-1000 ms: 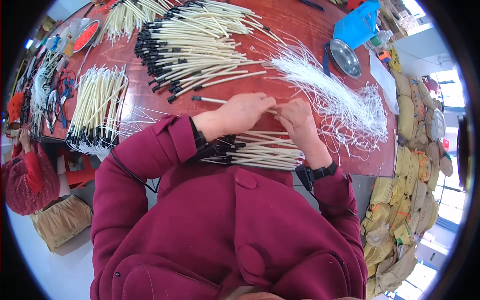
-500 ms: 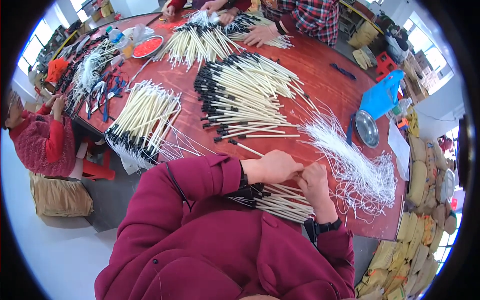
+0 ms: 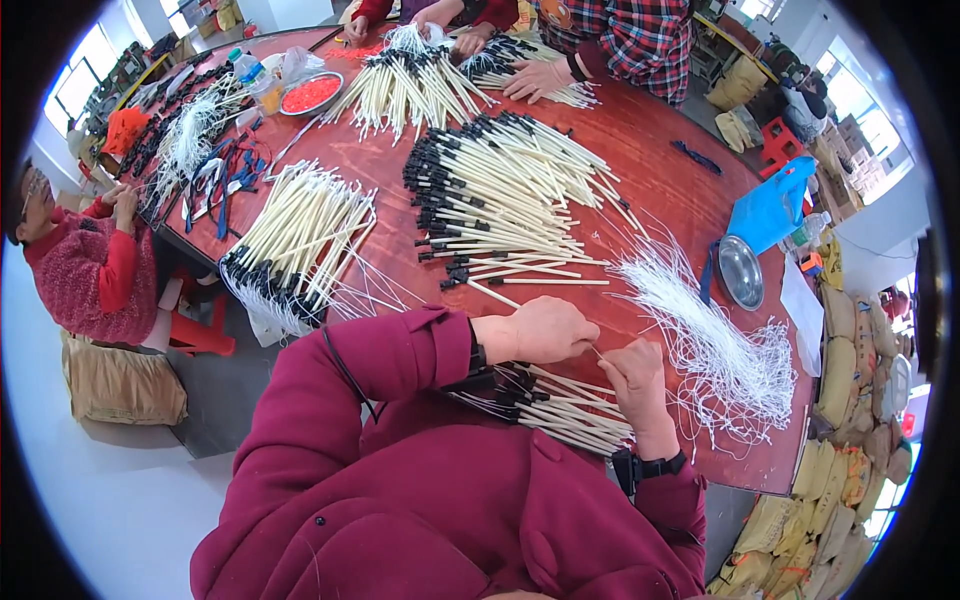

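Note:
Over the front of the red table (image 3: pixel 690 215), my left hand (image 3: pixel 548 330) and my right hand (image 3: pixel 636 372) are both closed in pinches, a small gap apart. A thin strand (image 3: pixel 598 351) runs across that gap from one hand's fingertips to the other's; its ends are hidden in the fingers. Beneath my hands, close to my body, lies a bundle of cream sticks (image 3: pixel 580 412) with black ends. Just beyond is a large fan of similar black-tipped sticks (image 3: pixel 515 190). Beside my right hand spreads a heap of loose white strings (image 3: pixel 715 350).
Another stick bundle with white strings (image 3: pixel 300 235) lies at left. A metal bowl (image 3: pixel 740 272), a blue jug (image 3: pixel 772 205) and white paper (image 3: pixel 800 310) sit at the right edge. Co-workers' hands (image 3: pixel 538 80) work at the far side, near a bowl of red pieces (image 3: pixel 311 94). Another person (image 3: pixel 95 255) sits at left.
My hands have moved slightly apart from touching, and the thin strand now shows between them. The whole view has shifted a little. At the far side, a co-worker's hand stays over the sticks.

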Action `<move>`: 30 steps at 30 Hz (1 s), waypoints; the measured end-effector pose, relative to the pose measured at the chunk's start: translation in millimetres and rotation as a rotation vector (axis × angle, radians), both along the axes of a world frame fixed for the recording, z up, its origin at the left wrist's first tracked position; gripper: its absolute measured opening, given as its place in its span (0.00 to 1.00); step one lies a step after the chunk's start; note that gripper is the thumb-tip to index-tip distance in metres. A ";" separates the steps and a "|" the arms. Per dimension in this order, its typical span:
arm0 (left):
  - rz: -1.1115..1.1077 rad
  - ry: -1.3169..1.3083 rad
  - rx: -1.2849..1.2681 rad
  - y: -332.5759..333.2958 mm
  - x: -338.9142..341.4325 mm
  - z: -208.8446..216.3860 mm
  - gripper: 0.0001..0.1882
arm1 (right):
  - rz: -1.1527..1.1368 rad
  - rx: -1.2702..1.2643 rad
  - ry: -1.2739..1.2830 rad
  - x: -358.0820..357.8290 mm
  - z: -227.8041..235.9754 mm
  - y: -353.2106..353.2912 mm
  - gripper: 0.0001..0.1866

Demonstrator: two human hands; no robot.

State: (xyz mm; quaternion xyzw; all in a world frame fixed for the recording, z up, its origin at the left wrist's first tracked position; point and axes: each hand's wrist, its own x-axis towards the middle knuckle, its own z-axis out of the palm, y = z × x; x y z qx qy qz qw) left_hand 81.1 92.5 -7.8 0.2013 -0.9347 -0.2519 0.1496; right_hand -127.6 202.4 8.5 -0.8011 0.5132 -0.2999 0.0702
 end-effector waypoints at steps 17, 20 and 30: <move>-0.056 0.085 0.016 5.1 2.8 11.9 0.06 | -0.056 -0.067 -0.007 2.4 -7.6 -3.5 0.06; -0.057 0.072 0.034 4.7 1.4 11.1 0.06 | -0.023 -0.071 -0.016 1.8 -7.6 -1.8 0.06; -0.077 -0.048 -0.084 11.9 -5.2 4.4 0.06 | -0.016 -0.006 0.062 -1.1 -7.8 1.2 0.02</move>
